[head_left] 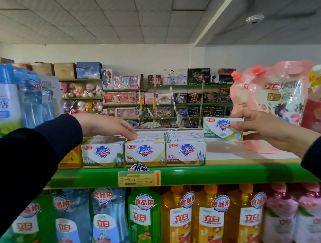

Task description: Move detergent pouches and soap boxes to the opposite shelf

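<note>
**Q:** Head view, left to right: what are the hands doing?

**A:** The left hand (107,125) reaches in from the left, fingers straight and holding nothing, fingertips resting on top of the stacked soap boxes (145,152) standing in a row at the front of the green shelf (200,173). The right hand (264,127) comes in from the right and pinches a single soap box (222,128) by its right end, thumb on top, fingers underneath as far as I can tell.

**Q:** Which way does that box lie relative to the row?

**A:** It hangs above the bare stretch of shelf just right of the row, apart from the stacks, a little higher than their tops. Its long axis runs left to right, roughly parallel to the shelf edge, printed face toward the camera. The right hand is the nearer one to that gap; the left is already on the stacks. Whether the box is arriving or leaving I can't say from this alone.

**Q:** And the pouches?

**A:** Pink detergent pouches (270,93) stand upright behind and right of the held box, on the same shelf.

**Q:** The surface and the room?

**A:** The shelf has a green front lip with a yellow price tag (139,178) below the boxes. Underneath, a row of dish-soap bottles (145,220). Blue bottles (30,98) crowd the far left. Across the aisle, toy shelves (153,94) line the back wall under a tiled ceiling.
</note>
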